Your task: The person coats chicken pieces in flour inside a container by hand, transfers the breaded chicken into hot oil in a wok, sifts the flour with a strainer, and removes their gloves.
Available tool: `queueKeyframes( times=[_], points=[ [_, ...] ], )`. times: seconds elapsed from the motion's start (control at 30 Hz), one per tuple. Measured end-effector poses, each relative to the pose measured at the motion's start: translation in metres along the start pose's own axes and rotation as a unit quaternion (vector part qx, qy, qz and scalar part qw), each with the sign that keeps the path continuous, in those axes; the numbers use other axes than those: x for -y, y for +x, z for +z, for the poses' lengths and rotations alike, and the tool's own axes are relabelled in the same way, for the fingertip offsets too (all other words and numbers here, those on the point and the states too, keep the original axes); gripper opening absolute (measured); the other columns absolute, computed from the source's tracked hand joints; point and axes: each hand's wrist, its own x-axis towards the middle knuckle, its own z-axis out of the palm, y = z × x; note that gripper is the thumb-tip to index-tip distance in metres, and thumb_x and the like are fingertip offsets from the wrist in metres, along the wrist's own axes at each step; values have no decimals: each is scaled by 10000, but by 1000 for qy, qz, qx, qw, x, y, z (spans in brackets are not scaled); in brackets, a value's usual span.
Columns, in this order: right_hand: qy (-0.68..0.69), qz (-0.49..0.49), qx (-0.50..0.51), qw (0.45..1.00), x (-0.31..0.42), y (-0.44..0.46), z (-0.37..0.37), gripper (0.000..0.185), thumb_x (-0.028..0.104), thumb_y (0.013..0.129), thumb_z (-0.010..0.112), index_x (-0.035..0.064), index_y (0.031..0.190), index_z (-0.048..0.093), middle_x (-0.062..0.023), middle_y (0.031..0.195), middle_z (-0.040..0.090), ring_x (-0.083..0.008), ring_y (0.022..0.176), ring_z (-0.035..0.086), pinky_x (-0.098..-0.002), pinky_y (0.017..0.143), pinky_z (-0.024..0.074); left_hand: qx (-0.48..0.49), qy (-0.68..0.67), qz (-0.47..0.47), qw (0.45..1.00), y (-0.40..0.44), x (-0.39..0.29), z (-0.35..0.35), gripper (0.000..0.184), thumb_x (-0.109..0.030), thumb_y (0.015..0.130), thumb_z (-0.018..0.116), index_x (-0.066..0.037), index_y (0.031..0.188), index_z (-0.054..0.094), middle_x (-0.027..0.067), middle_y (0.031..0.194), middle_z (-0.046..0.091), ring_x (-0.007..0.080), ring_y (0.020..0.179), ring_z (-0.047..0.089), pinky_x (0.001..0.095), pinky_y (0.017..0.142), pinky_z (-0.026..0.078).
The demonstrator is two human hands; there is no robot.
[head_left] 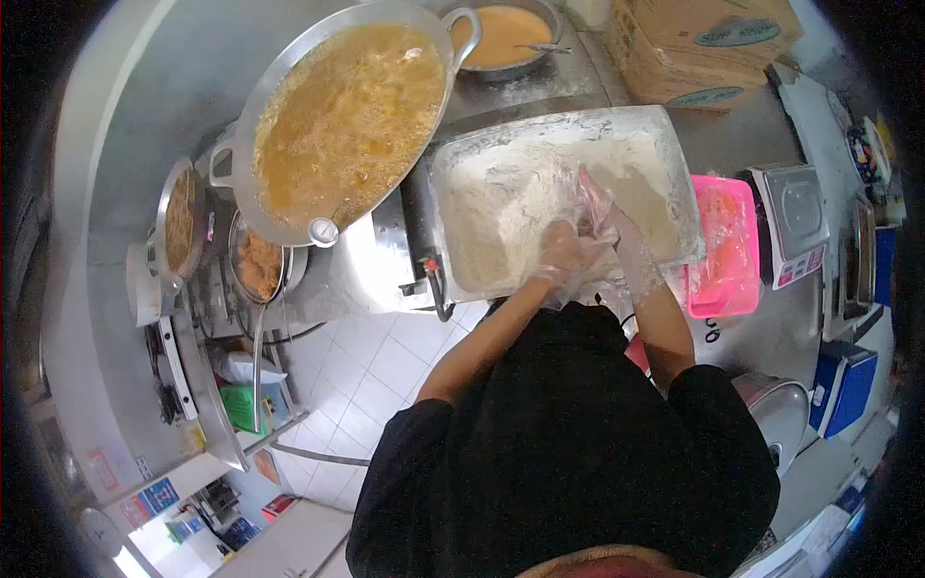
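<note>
A wide metal tray (445, 236) holds a bed of white flour (525, 188), heaped toward its middle. Over the flour, both hands are close together in clear plastic gloves dusted white. My left hand (567, 249) is curled closed against the palm side of my right hand; whatever lies inside its fingers is hidden. My right hand (599, 207) has its visible fingers stretched away from me, toward the far side of the tray. A pink plastic basin (747, 246) with wet-looking orange contents stands beside the tray on the right.
At upper left, a large pan (249, 188) holds bubbling oil. Behind the tray sits a pot of orange liquid (506, 37). A long-handled strainer (258, 347) carries fried pieces (258, 265). Cardboard boxes (674, 48) and a scale (792, 222) stand to the right.
</note>
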Motion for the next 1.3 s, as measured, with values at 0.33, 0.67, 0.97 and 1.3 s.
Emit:
queueKeyframes(
  times=[0.33, 0.67, 0.97, 1.3],
  points=[
    [-244, -209, 241, 916, -72, 164, -133, 628, 413, 901, 516, -18, 1339, 388, -135, 1349, 441, -245, 1228, 441, -343, 995, 374, -63, 433, -22, 899, 75, 153, -19, 296, -244, 812, 508, -125, 1061, 613, 90, 849, 637, 227, 833, 627, 418, 703, 495],
    [-639, -150, 104, 747, -96, 169, -142, 515, 416, 875, 522, 20, 1205, 531, -190, 1174, 568, -265, 1066, 548, -332, 924, 420, -71, 273, 277, 918, 91, 168, -21, 144, -178, 784, 520, -93, 845, 619, 65, 833, 675, 192, 770, 650, 386, 813, 500],
    [-673, -158, -97, 716, -18, 63, -106, 617, 487, 866, 501, 1, 1246, 485, -236, 1236, 510, -353, 1148, 481, -378, 991, 365, 42, 155, 89, 983, 84, 135, -62, 304, -310, 824, 553, -87, 1019, 619, 99, 1029, 595, 263, 972, 558, 351, 923, 406],
    [-684, -165, -47, 709, 89, -21, -48, 465, 317, 863, 584, 29, 1220, 507, -176, 1273, 497, -319, 1169, 462, -359, 1000, 345, 13, 263, -19, 965, 97, 40, -106, 591, -415, 653, 742, 7, 1036, 585, 204, 1046, 614, 304, 946, 606, 368, 865, 477]
  ],
)
